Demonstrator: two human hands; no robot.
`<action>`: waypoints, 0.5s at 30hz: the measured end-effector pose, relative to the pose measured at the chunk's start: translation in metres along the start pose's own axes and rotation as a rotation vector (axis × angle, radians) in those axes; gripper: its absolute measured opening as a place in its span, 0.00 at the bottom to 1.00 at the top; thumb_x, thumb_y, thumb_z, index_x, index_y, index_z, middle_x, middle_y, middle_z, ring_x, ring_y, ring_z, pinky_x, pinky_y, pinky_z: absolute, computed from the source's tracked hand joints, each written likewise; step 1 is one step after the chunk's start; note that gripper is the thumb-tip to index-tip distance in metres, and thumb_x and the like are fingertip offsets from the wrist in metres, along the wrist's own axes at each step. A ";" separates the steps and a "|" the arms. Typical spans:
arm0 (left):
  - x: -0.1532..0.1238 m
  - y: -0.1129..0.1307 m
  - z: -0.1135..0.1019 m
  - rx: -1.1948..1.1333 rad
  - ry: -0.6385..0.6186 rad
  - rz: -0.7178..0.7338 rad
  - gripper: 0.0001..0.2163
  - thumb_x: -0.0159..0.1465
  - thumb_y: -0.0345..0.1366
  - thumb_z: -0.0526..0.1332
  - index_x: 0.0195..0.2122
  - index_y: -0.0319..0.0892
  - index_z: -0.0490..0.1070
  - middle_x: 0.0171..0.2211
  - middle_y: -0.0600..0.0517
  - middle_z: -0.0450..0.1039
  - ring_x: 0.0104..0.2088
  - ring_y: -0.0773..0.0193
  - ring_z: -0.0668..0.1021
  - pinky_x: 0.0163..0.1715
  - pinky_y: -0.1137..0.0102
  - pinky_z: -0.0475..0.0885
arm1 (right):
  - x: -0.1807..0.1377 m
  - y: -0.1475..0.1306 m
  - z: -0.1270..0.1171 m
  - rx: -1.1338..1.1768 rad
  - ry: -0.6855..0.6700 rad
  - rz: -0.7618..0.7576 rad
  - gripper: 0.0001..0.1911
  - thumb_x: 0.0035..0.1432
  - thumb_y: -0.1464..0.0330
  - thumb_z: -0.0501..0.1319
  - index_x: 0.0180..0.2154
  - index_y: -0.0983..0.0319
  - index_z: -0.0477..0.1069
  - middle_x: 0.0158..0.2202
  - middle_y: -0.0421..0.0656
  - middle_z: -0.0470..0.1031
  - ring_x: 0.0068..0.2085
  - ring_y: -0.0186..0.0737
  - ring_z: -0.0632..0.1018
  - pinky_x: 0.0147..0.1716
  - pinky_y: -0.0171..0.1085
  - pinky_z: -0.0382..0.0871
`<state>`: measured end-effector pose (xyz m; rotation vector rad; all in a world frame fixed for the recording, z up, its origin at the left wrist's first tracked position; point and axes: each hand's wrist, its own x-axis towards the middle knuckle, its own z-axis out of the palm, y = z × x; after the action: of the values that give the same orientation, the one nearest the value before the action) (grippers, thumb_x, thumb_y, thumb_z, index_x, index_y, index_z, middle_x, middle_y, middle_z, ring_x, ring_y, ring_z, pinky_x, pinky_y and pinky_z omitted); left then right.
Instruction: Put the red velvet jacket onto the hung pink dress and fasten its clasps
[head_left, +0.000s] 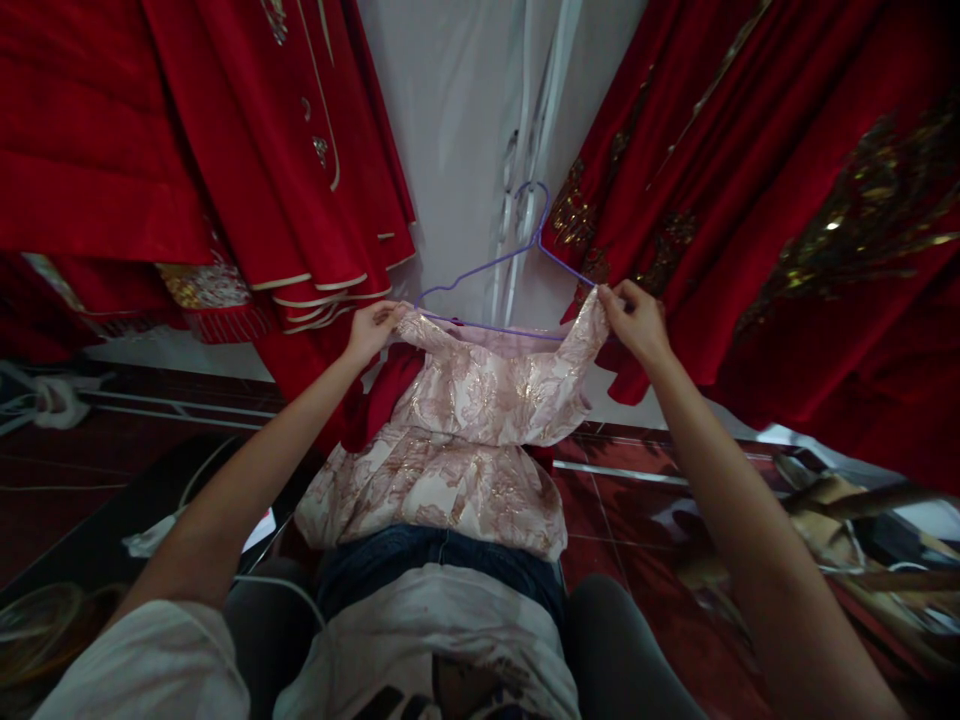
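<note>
A pale pink dress with a shiny floral pattern hangs on a thin purple hanger in front of me, its skirt spreading over my lap. My left hand pinches the dress's left shoulder strap by the hanger's end. On the other side, my right hand is closed on the right strap, at the hanger's right end. The hanger's hook points up against the pale wall. Dark red cloth shows behind the dress on the left.
Red garments with gold trim hang on the left, and more red garments with gold decoration on the right. White metal poles stand between them. A white cable crosses near my left leg. Mixed items lie at lower right on the reddish tiled floor.
</note>
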<state>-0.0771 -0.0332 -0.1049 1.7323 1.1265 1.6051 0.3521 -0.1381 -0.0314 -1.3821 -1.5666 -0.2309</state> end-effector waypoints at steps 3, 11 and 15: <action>0.010 0.020 0.011 -0.035 0.009 0.034 0.24 0.53 0.56 0.65 0.38 0.37 0.78 0.41 0.43 0.80 0.40 0.59 0.79 0.43 0.67 0.74 | 0.000 0.002 0.002 0.019 -0.010 0.001 0.21 0.60 0.50 0.55 0.24 0.59 0.63 0.21 0.38 0.64 0.26 0.35 0.65 0.30 0.35 0.62; 0.043 0.079 0.043 0.018 -0.355 0.021 0.25 0.54 0.57 0.64 0.38 0.38 0.80 0.34 0.48 0.80 0.38 0.59 0.79 0.38 0.68 0.73 | 0.003 0.011 0.005 0.075 -0.018 0.029 0.23 0.59 0.48 0.55 0.24 0.59 0.61 0.21 0.38 0.62 0.26 0.36 0.65 0.30 0.36 0.63; 0.041 0.054 0.028 -0.045 -0.327 -0.146 0.35 0.65 0.62 0.41 0.41 0.38 0.77 0.32 0.47 0.78 0.31 0.63 0.77 0.34 0.67 0.73 | 0.006 0.019 0.009 0.125 -0.046 0.019 0.25 0.58 0.46 0.55 0.22 0.58 0.59 0.21 0.38 0.62 0.26 0.36 0.65 0.29 0.36 0.63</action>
<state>-0.0400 -0.0222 -0.0425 1.7605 1.0213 1.1985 0.3639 -0.1217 -0.0397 -1.3124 -1.5783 -0.0887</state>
